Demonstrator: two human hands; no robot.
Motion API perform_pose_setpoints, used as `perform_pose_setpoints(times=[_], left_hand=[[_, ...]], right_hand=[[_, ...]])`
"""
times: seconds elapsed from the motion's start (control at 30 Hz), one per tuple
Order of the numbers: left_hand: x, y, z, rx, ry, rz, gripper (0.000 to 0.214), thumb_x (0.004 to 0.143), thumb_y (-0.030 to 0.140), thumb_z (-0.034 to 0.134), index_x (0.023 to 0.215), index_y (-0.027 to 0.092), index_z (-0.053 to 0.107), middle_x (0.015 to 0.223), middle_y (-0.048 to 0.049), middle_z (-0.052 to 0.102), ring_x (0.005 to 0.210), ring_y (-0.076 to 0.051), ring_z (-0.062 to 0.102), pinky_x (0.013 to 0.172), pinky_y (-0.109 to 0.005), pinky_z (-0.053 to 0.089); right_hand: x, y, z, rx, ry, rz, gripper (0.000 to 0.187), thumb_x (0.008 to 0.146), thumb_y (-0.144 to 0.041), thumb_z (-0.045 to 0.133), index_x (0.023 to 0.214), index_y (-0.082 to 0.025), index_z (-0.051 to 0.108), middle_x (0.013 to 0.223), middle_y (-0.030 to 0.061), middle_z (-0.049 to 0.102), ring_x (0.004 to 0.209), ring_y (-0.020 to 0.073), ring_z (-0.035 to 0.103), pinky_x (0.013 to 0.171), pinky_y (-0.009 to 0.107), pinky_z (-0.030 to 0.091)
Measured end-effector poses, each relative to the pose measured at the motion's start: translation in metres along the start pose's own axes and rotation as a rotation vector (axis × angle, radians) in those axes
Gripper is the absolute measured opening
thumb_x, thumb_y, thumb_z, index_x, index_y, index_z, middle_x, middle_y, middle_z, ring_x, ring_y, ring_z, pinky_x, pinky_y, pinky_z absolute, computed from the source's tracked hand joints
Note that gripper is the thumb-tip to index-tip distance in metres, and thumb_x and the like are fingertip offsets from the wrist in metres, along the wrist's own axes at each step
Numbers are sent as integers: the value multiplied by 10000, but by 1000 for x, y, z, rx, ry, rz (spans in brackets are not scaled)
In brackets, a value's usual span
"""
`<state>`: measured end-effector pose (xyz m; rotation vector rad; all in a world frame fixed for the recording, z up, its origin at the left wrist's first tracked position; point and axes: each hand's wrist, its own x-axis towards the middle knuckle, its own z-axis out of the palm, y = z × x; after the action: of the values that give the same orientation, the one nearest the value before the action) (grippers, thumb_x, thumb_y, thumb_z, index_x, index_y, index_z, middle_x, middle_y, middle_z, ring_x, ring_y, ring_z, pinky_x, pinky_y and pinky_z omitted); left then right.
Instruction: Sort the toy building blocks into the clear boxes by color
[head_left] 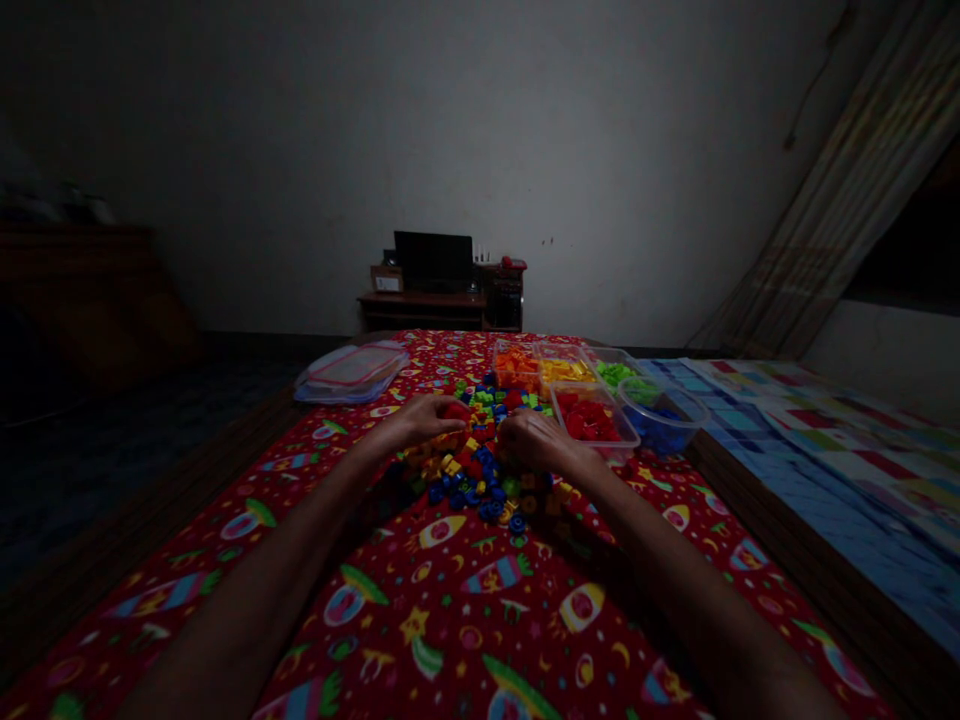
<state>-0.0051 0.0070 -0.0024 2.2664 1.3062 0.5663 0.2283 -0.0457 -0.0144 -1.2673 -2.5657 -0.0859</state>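
Observation:
A mixed pile of small plastic building blocks [472, 480] in blue, yellow, green, red and orange lies on the red patterned cloth [480, 620]. At the pile's left side, my left hand [420, 420] is closed around red blocks [454, 411]. My right hand [534, 440] reaches into the right side of the pile with its fingers curled together; whatever lies in them is hidden. Just right of it stands a clear box of red pieces [634, 440]. A round clear tub [697, 412] beside that box contains blue pieces.
Behind the red box stand clear boxes of orange pieces [517, 370], yellow pieces [568, 371] and green pieces [615, 375]. Stacked lids [352, 370] lie at the left. A bed with a patchwork cover [840, 420] adjoins the right side. A desk with a monitor [433, 262] stands against the wall.

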Motion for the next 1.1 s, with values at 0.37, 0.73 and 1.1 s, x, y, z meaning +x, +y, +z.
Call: perform_pose_setpoints(times=[0.37,0.73,1.1], left_hand=[[-2,20,15,-467,-79,-33,750,593,416,710,1250,106,523,853,-60,689,731,-181,620,656,-287,485],[-1,35,32,-567,-12,3,649,607,498,704,1129,122,620,780,-27,681,641,-163,598,591,-259,472],[-2,44,46,-916,79,-94,325,771,469,617,767,144,644,708,-47,669,760,-187,644,698,-270,524]], right_hand=[[9,-9,-12,367,209,166,157,744,-88,566,882,-145,617,763,29,656,688,122,576,603,201,372],[12,-11,-9,412,161,110,150,776,-217,603,874,-112,644,718,20,619,658,114,540,587,203,346],[11,-20,-19,528,370,109,236,796,-298,582,979,-154,619,800,24,644,717,130,569,666,228,411]])
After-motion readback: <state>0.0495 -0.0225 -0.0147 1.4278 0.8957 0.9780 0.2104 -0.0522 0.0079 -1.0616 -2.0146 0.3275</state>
